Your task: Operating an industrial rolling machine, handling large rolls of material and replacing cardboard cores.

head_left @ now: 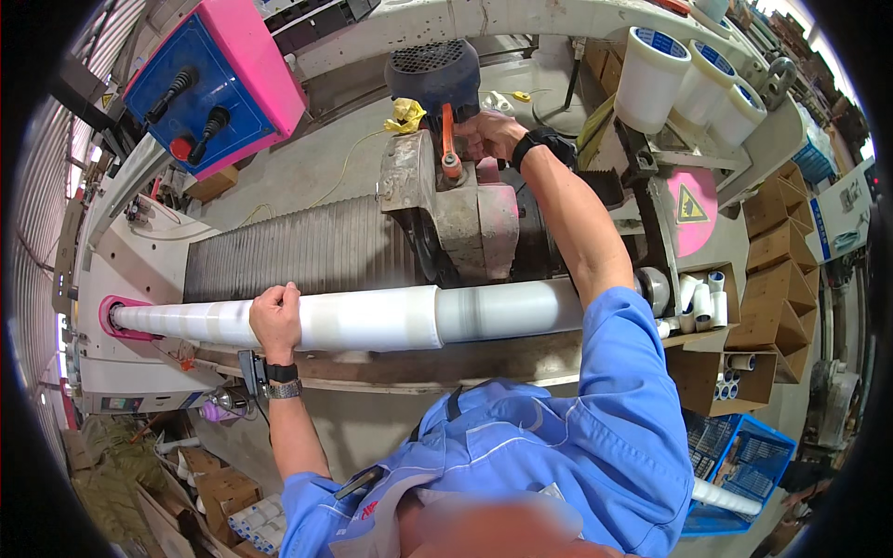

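A long white roll [363, 321] lies level on a shaft across the machine in front of me. My left hand [276, 321] rests on its left half, fingers closed over the far side. Further right, the shaft shows a bare greyish tube [512, 312]. My right arm reaches over it to the carriage [456, 209], a worn metal block with pink patches. Beside the carriage's orange lever [448, 139], my right hand [490, 138] has its fingers curled; what they hold is hidden. A dark motor housing [434, 74] with a mesh top stands just behind.
At left stands a pink and blue control box [200, 102] with black levers and a red button. Large white rolls [654, 79] sit at the back right. Small cores [704, 302] fill a carton at right, near a blue crate [744, 474]. Grey ribbed bellows [298, 251] lie behind the roll.
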`<state>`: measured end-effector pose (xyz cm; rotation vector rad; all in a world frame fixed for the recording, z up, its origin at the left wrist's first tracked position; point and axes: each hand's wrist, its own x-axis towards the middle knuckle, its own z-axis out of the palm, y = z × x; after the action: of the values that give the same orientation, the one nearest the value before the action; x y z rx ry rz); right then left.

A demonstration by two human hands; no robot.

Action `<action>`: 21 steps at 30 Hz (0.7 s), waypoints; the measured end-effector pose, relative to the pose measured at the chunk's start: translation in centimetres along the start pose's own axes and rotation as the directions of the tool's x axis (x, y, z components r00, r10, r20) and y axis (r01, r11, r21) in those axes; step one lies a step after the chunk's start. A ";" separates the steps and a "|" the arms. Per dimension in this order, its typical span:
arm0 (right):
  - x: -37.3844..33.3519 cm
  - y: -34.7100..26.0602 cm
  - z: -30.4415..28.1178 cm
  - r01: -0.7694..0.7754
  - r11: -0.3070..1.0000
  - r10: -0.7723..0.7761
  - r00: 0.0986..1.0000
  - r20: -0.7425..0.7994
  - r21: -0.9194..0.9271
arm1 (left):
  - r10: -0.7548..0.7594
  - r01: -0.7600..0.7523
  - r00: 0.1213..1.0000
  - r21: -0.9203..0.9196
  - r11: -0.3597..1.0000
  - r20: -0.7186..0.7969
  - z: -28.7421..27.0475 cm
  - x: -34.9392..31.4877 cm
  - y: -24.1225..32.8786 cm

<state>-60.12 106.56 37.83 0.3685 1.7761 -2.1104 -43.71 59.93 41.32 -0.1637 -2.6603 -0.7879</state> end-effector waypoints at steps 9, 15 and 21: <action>0.2 -0.1 -0.3 -0.009 1.000 0.009 1.000 0.028 -0.002 | 0.006 -0.006 1.000 -0.001 1.000 0.006 -0.1 0.0 0.1; -0.3 -0.4 0.1 -0.014 1.000 0.014 1.000 0.025 0.003 | 0.005 -0.005 1.000 0.009 1.000 0.013 -0.2 0.0 0.1; 0.3 -0.3 -0.2 -0.029 0.999 0.029 0.999 0.027 -0.018 | 0.057 -0.057 0.998 0.036 0.998 0.010 -0.1 0.0 -0.6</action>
<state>-60.57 106.78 37.91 0.3574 1.7630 -2.0684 -43.83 59.41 41.11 -0.2330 -2.6642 -0.7221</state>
